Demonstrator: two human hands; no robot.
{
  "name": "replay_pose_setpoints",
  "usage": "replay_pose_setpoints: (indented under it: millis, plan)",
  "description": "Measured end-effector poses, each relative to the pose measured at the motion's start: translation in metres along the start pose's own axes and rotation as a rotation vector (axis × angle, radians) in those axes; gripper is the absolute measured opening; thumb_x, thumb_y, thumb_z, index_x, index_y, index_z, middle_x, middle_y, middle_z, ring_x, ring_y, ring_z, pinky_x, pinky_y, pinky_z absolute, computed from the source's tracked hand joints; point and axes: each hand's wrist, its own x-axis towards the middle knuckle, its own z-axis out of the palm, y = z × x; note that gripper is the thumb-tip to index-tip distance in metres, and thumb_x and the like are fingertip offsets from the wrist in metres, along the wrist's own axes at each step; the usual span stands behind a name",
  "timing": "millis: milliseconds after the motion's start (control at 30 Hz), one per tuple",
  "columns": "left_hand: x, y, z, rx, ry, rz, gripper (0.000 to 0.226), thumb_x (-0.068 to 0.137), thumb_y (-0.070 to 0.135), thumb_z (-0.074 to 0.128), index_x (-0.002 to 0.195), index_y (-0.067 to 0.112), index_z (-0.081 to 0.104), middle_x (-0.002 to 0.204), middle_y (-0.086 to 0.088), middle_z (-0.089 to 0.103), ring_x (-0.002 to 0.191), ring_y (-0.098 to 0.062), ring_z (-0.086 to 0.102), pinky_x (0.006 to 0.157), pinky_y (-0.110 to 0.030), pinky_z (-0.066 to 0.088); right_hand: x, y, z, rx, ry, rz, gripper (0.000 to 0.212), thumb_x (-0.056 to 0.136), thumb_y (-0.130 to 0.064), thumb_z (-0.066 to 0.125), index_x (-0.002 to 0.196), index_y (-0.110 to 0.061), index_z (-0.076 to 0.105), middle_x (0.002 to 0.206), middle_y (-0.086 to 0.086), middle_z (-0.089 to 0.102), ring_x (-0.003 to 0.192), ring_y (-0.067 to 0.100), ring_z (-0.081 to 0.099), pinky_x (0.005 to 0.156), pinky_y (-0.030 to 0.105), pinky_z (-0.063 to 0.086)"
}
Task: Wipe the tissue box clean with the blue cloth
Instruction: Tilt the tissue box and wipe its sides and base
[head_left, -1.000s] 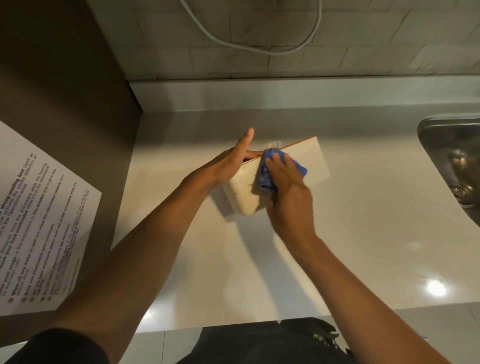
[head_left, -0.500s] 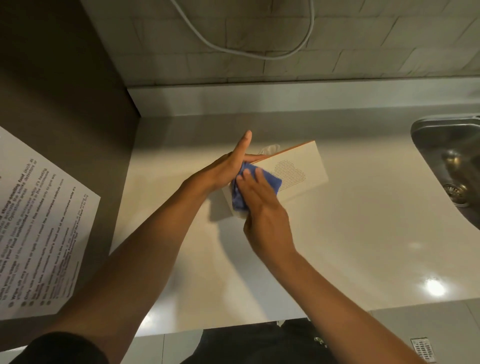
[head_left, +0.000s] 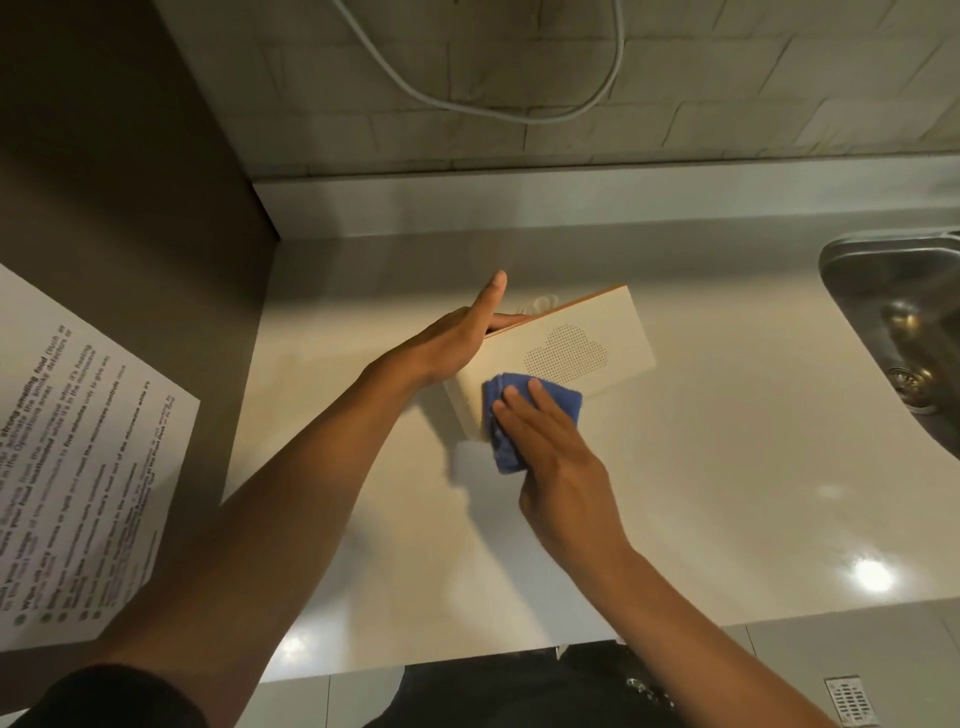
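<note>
The cream tissue box (head_left: 618, 332), with a dotted cloud print and an orange edge, stands tilted on its long side on the counter. A bit of white tissue (head_left: 540, 303) shows behind its top edge. My left hand (head_left: 462, 338) steadies the box's left end, its fingers straight along the far side. My right hand (head_left: 545, 441) presses the folded blue cloth (head_left: 558, 397) with flat fingers against the box's lower left corner. Part of the cloth hangs off the corner under my palm.
The pale glossy counter (head_left: 701, 493) runs to a steel sink (head_left: 904, 332) at the right. A dark panel with a printed paper notice (head_left: 78, 493) stands at the left. A white cable (head_left: 498, 109) loops on the tiled back wall. A floor drain (head_left: 849, 699) shows below.
My right hand has slid the blue cloth from the box's middle toward its lower left corner, uncovering the dotted cloud print. My left hand has stayed on the box.
</note>
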Motion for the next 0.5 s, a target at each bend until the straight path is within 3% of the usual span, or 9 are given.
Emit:
replay_pose_setpoints:
  millis: [167,300,433,500]
  plan:
    - [0.001,0.002,0.001,0.045,0.047,-0.023,0.096,0.068,0.101,0.007,0.13,0.053,0.062,0.115,0.0,0.076,0.105,-0.023,0.072,0.103,-0.052,0.053,0.037,0.007,-0.007,0.048,0.139,0.24,0.054,0.078,0.016,0.065,0.128,-0.005,0.059,0.137,0.011,0.054,0.132,0.031,0.044,0.107,0.04,0.038]
    - [0.001,0.003,0.0,0.086,0.076,-0.022,0.098,0.07,0.101,0.005,0.134,0.05,0.061,0.131,0.004,0.07,0.12,-0.022,0.064,0.113,-0.052,0.043,0.021,-0.019,0.009,0.039,0.069,0.092,0.058,0.075,0.014,0.07,0.128,-0.005,0.059,0.137,0.01,0.054,0.131,0.029,0.047,0.106,0.032,0.031]
    - [0.001,0.004,-0.001,0.122,0.084,-0.042,0.09,0.073,0.098,0.004,0.12,0.054,0.068,0.107,0.004,0.077,0.1,-0.019,0.072,0.102,-0.05,0.053,0.002,0.0,-0.001,0.009,0.044,0.081,0.059,0.073,0.014,0.072,0.128,-0.007,0.061,0.137,0.007,0.055,0.131,0.024,0.047,0.106,0.029,0.031]
    - [0.0,0.005,0.0,0.106,0.088,-0.047,0.092,0.072,0.097,0.004,0.122,0.053,0.068,0.109,0.001,0.077,0.1,-0.022,0.072,0.1,-0.052,0.055,0.014,0.003,-0.004,-0.005,0.071,0.139,0.056,0.075,0.011,0.073,0.127,-0.007,0.062,0.135,0.007,0.057,0.129,0.026,0.05,0.104,0.031,0.032]
